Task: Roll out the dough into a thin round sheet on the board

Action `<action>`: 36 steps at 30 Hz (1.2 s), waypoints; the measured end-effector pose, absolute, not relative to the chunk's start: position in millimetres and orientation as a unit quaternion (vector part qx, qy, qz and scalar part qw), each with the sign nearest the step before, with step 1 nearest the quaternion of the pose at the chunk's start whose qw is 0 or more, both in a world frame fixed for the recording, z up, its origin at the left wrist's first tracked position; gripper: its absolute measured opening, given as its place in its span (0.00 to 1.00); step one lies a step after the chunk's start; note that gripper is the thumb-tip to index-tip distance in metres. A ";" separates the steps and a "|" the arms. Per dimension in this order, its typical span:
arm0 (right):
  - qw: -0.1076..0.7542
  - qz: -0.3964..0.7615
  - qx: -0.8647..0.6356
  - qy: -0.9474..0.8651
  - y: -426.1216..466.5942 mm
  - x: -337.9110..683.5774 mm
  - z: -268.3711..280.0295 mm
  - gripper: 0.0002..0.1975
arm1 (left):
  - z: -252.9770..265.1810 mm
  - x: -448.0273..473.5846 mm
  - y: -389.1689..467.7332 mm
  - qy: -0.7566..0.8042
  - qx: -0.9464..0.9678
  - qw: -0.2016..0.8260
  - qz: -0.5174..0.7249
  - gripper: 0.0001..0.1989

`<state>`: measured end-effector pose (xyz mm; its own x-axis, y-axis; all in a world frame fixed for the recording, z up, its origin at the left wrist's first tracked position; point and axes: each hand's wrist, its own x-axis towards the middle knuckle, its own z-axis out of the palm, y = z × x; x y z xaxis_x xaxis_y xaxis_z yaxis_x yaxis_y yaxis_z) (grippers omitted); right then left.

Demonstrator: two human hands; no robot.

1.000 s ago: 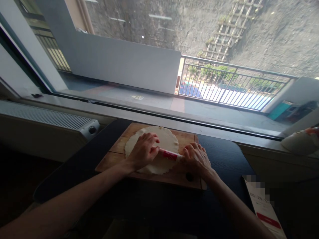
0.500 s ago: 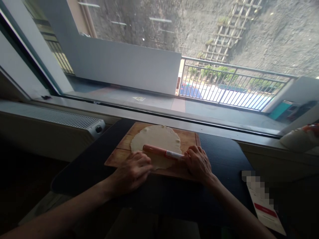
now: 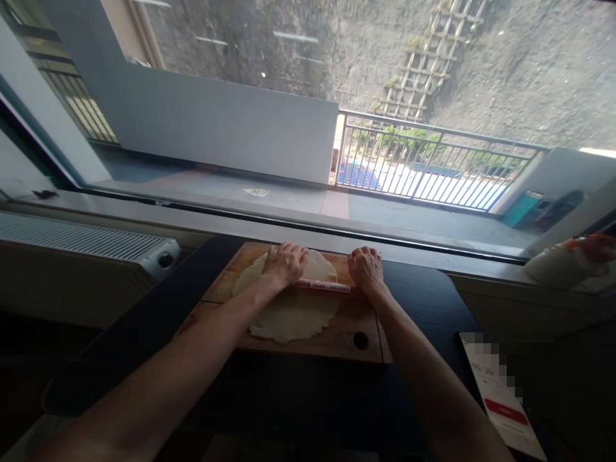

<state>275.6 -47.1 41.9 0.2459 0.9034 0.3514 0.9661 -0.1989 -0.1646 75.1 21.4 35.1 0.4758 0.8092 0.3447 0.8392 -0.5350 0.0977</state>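
Note:
A flat, roughly round sheet of dough (image 3: 293,314) lies on a wooden cutting board (image 3: 351,321), its edge uneven. Across its far half rests a rolling pin (image 3: 328,286), with a printed label showing between my hands. My left hand (image 3: 287,262) is closed over the pin's left part, above the dough, and covers that end. The pin's right end is in my right hand (image 3: 366,268), fingers curled round it, over the board's right side. My forearms hide part of the board and the dough's left edge.
Beneath the board is a dark table (image 3: 423,308) against the windowsill (image 3: 231,224). A phone-like device (image 3: 503,404) lies at its right edge. A radiator (image 3: 158,256) stands left, and a pale container (image 3: 553,266) sits on the sill at right.
Both hands have moved away from me with the rolling pin, from the dough's nearer part to its far half. The near dough edge and a hole in the board now show.

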 end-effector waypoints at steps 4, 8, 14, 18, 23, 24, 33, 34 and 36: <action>0.209 -0.102 -0.698 -0.678 -95.9 256.7 32.3 0.18 | 23.7 50.9 -8.1 -0.436 -0.890 0.011 -0.132 0.26; 0.183 -0.082 -0.660 -0.724 -138.6 244.3 20.7 0.20 | 13.7 30.8 -39.1 -0.385 -0.911 0.036 -0.145 0.28; 0.193 -0.108 -0.737 -0.639 -34.8 276.8 33.7 0.18 | 31.4 76.8 24.1 -0.482 -0.853 0.042 -0.194 0.25; 0.205 -0.122 -0.706 -0.667 -58.5 268.6 30.5 0.18 | 28.1 60.9 7.2 -0.418 -0.893 0.012 -0.167 0.26; 0.178 -0.097 -0.671 -0.713 -96.1 263.1 17.1 0.18 | 17.5 35.2 -19.9 -0.337 -0.934 -0.005 -0.119 0.39; 0.182 -0.091 -0.682 -0.702 -83.3 267.0 18.0 0.19 | 19.3 38.8 -12.1 -0.343 -0.933 -0.009 -0.109 0.41; 0.240 -0.124 -0.657 -0.704 -60.8 262.0 24.6 0.17 | 27.6 33.2 -2.7 -0.338 -0.935 -0.009 -0.107 0.26; 0.232 -0.125 -0.642 -0.720 -73.9 258.5 21.3 0.17 | 24.6 27.7 -10.2 -0.332 -0.937 -0.017 -0.105 0.27; 0.208 -0.129 -0.626 -0.740 -84.2 255.9 17.2 0.18 | 20.5 24.8 -14.1 -0.330 -0.938 -0.030 -0.100 0.28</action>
